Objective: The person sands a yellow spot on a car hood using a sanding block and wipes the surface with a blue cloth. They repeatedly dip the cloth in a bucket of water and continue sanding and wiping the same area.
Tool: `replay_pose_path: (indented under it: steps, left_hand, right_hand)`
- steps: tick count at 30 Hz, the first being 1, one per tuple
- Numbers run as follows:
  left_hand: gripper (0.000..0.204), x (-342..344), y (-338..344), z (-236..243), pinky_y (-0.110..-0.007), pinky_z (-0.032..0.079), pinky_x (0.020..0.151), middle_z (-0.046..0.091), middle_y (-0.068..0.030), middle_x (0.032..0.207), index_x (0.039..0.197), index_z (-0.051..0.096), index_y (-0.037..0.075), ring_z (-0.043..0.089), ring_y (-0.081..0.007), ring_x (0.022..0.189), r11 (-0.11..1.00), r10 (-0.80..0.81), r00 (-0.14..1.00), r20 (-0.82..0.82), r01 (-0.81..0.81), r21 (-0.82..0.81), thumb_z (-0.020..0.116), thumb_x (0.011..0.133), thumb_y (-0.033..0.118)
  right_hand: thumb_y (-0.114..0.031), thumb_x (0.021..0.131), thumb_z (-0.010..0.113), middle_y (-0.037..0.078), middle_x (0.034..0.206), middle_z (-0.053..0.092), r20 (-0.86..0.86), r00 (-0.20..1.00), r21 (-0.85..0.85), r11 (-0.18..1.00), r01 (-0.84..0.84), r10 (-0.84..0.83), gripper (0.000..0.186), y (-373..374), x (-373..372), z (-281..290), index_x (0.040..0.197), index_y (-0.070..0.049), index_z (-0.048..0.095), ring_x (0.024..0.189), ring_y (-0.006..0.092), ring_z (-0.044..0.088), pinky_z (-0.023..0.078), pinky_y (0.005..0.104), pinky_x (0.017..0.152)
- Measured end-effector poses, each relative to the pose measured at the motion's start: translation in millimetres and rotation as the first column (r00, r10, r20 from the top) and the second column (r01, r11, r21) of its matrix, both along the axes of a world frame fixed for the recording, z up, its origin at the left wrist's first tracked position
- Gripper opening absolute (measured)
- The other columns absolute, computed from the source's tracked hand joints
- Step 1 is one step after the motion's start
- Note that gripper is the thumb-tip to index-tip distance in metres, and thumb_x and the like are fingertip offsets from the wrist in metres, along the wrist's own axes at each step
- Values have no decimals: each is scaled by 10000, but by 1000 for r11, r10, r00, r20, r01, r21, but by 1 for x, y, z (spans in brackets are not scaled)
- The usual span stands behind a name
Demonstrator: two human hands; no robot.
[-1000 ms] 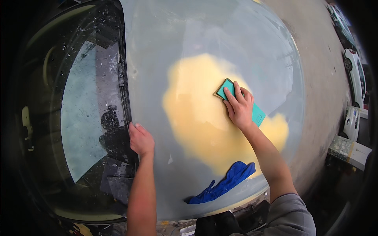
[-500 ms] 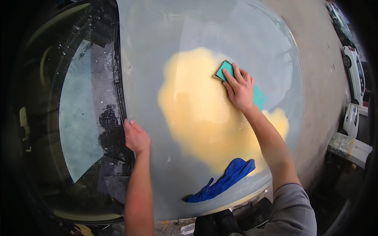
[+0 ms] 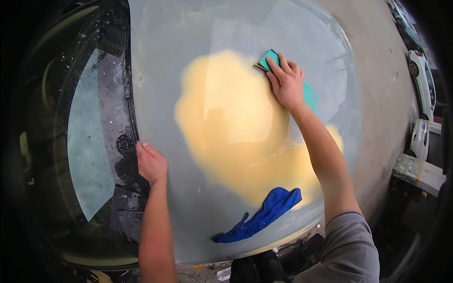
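Nearest us on the grey hood, the blue rag lies loose at the near edge of the yellow filler patch and, we'd guess, could slip off. Our left hand lies open, palm down, on the hood's edge left of the patch. Farthest out, our right hand presses flat on the teal sanding block at the patch's far edge, so leaning too hard could gouge the filler or scuff bare paint beyond it.
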State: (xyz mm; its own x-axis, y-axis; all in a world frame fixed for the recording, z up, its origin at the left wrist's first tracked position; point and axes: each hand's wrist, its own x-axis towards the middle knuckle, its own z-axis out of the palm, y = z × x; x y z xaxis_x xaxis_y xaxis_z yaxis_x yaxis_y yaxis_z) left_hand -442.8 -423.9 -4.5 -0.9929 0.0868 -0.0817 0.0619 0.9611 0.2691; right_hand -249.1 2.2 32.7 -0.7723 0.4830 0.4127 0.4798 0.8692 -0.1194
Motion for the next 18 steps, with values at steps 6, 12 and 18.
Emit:
replay_pose_path:
  steps: [6, 12, 18]
  left_hand:
    - [538, -1, -13, -6, -615, 567, 968, 736, -215, 1412, 1507, 612, 79, 722, -485, 1202, 998, 55, 998, -6, -55, -25, 372, 1201, 451]
    - [554, 0, -11, -4, -621, 560, 987, 739, -222, 1407, 1528, 599, 86, 715, -494, 1212, 999, 26, 1000, -6, -26, -23, 360, 1203, 464]
    - [579, -2, -1, -3, -620, 557, 998, 732, -221, 1423, 1556, 587, 96, 706, -495, 1234, 998, 53, 998, 35, -51, -42, 360, 1197, 490]
  right_hand:
    - [-244, 976, 808, 194, 1538, 670, 6, 999, -19, 999, -42, 42, 469, -69, 60, -11, 1443, -216, 766, 1294, 365, 636, 476, 531, 1062]
    - [-258, 980, 802, 177, 1542, 672, 10, 1000, -40, 999, 15, -14, 465, -40, 69, -5, 1442, -222, 766, 1268, 378, 640, 477, 537, 1047]
    - [-248, 993, 787, 185, 1575, 645, -52, 996, -19, 997, 74, -75, 457, -18, 48, -10, 1447, -219, 752, 1270, 385, 631, 470, 541, 1063]
